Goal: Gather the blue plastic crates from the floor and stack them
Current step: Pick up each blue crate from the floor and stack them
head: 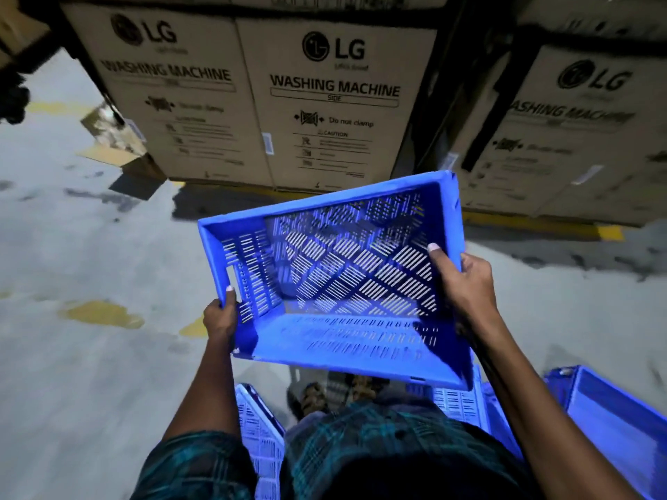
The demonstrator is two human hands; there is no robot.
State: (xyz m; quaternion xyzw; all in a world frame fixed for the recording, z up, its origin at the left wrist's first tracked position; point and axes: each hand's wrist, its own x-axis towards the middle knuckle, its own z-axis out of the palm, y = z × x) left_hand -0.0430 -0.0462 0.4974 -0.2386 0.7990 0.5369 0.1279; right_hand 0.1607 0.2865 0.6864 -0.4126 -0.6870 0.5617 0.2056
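Blue crate (335,276) held tilted in air, clear of floor (90,247), opening toward camera. Left hand (221,319) wrapped round left rim, right hand (465,279) clamped over right rim. More crates (613,424) near feet. Advice: level it, align corners, lower squarely onto stack.

This is a warehouse or appliance storeroom; tall cardboard cartons (325,102) printed "LG WASHING MACHINE", with "Do not clamp" and caution marks, stand side by side from 11 to 2 o'clock, more cartons stacked on top of them; the floor (72,247) is bare grey concrete, stained and scuffed, with worn yellow painted lines (610,232) running along the foot of the cartons at 2 o'clock and yellow patches at 9 o'clock; a torn piece of cardboard (108,153) lies flat at 10 o'clock; the light is dim.
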